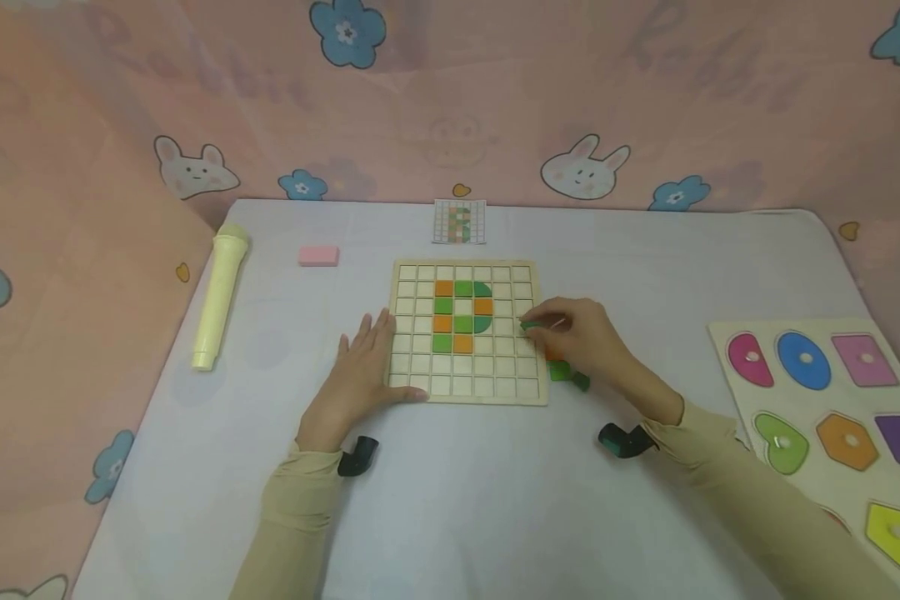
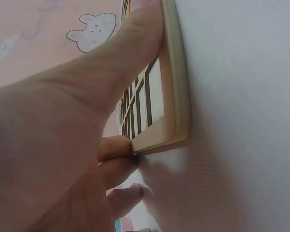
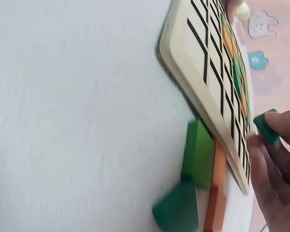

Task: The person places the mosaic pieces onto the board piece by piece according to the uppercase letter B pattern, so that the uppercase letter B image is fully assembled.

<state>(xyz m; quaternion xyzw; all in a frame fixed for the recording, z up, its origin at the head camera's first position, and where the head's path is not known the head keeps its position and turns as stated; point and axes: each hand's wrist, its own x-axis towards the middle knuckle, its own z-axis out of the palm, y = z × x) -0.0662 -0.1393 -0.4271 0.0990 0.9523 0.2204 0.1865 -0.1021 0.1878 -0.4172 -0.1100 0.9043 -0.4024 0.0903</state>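
A wooden grid board [image 1: 420, 379] lies mid-table, with orange, light green and dark green tiles [image 1: 462, 323] set in some of its squares. Along the board's left edge rests my left hand [image 1: 356, 379], fingers spread and fairly straight. Its thumb lies over the front left corner, as the left wrist view also shows. Over the board's right edge, my right hand [image 1: 581, 333] pinches a small dark green tile [image 3: 267, 127] between thumb and fingertips. Beneath that hand, loose light green [image 3: 198, 154], orange [image 3: 216, 208] and dark green blocks [image 3: 178, 208] lie against the board's right side.
Behind the board is a small printed grid card [image 1: 460, 222]. A pink block [image 1: 318, 256] and a pale yellow microphone-shaped object [image 1: 220, 300] lie to the left. On the right sits a shape puzzle board [image 1: 795, 400] with knobbed pieces. A patterned pink cloth [image 1: 450, 100] hangs behind the table.
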